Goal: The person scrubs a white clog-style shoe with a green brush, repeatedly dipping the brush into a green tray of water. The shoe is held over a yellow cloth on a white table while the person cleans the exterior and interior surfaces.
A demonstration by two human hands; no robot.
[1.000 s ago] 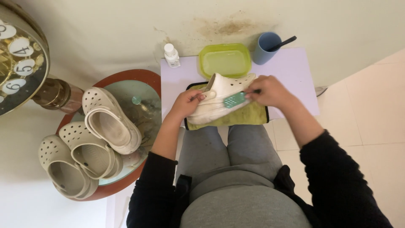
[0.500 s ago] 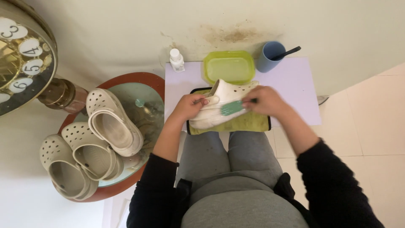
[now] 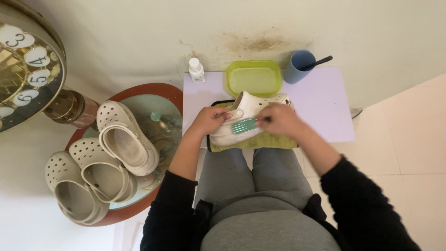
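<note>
Three clogs [image 3: 109, 162] are piled in the basin [image 3: 163, 100] at nine o'clock, and a fourth clog [image 3: 251, 109] lies on the one green cloth [image 3: 274, 141] at centre, the left hand [image 3: 211, 120] closed on its heel end while the right hand [image 3: 281, 119] grips the one green brush [image 3: 245, 125] against its side. The clog could twist out of that one-handed hold under the bristles. Hard strokes might nudge the single bottle [image 3: 196, 70], tray [image 3: 254, 77] or cup [image 3: 298, 66] at twelve o'clock.
</note>
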